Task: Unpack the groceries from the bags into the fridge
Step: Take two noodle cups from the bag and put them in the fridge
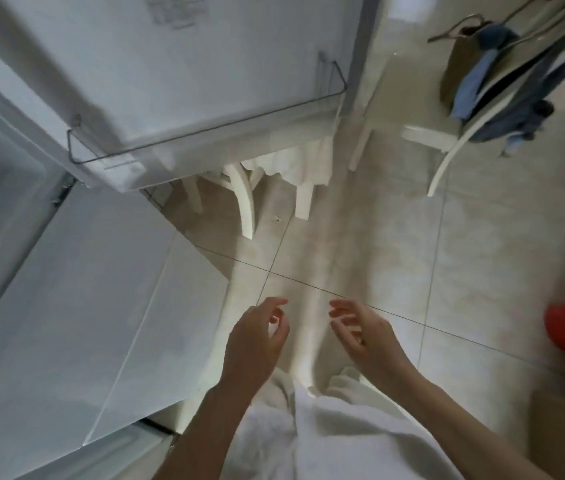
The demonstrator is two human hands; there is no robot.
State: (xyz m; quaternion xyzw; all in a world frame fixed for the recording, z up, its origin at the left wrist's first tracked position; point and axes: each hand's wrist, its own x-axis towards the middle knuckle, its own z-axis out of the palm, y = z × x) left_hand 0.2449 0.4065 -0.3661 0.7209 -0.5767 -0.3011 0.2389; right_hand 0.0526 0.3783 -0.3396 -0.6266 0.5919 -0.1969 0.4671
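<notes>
Hovering over the tiled floor [360, 258], the left hand [256, 344] and right hand [364, 336] hang loosely curled, holding nothing. No grocery bag is clearly visible; the open fridge door [156, 81] with its bare rack [204, 133] juts out close ahead, so a careless reach could probably knock it.

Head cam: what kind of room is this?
Likely a home kitchen or dining corner: an open fridge door with a clear door shelf, white chairs on a tiled floor. Both hands hold nothing.
</notes>
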